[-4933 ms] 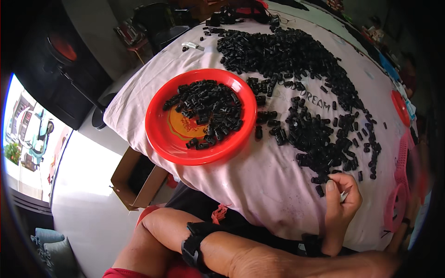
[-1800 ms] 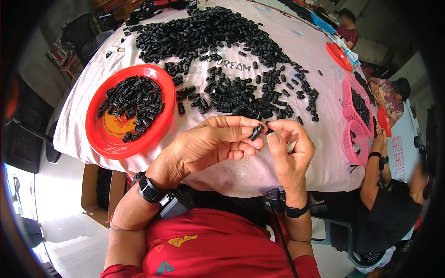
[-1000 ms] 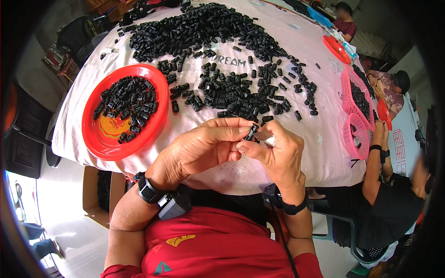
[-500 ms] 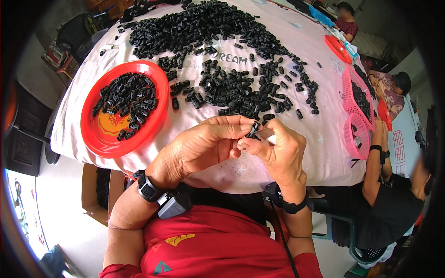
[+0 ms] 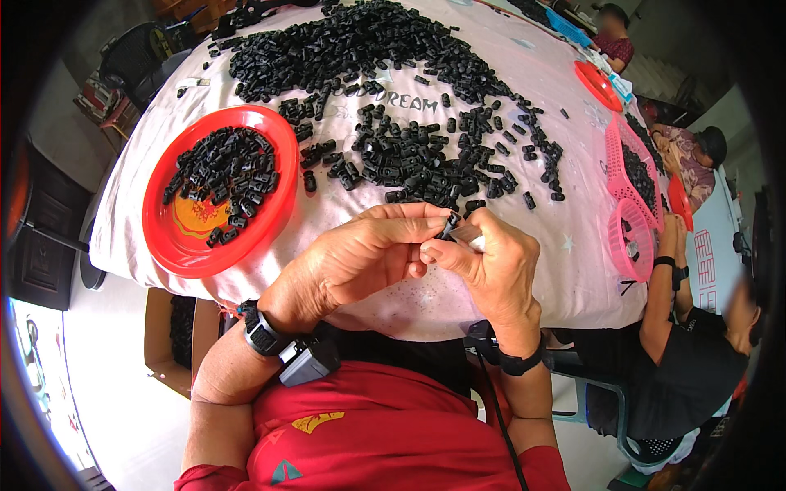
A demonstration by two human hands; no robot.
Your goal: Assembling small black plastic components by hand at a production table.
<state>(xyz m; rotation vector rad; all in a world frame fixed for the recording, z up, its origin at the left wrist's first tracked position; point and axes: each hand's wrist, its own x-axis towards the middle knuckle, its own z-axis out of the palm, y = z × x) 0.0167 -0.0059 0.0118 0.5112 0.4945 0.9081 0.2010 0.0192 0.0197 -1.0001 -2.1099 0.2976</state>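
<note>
Over the near edge of the table, my left hand (image 5: 360,255) pinches a small black plastic part (image 5: 449,226) between thumb and fingertips. My right hand (image 5: 506,266) is closed around a small pale, flat-looking tool (image 5: 469,236), its end up against the part. The tool's exact kind is mostly hidden by my fingers. Just beyond my hands lies a loose spread of similar black plastic parts (image 5: 409,159), with a larger heap (image 5: 352,49) farther back. To the left, a red plastic basin (image 5: 160,233) holds many more of these parts.
Pink baskets (image 5: 616,164) with black parts stand along the right edge, near a red lid or dish (image 5: 598,86). A co-worker in black (image 5: 679,368) sits at the right, with other people farther off. A cardboard box (image 5: 155,340) stands on the floor at left.
Both hands stay in nearly the same place, still on the part and the tool. Only the fingers and the tool's angle shift very slightly.
</note>
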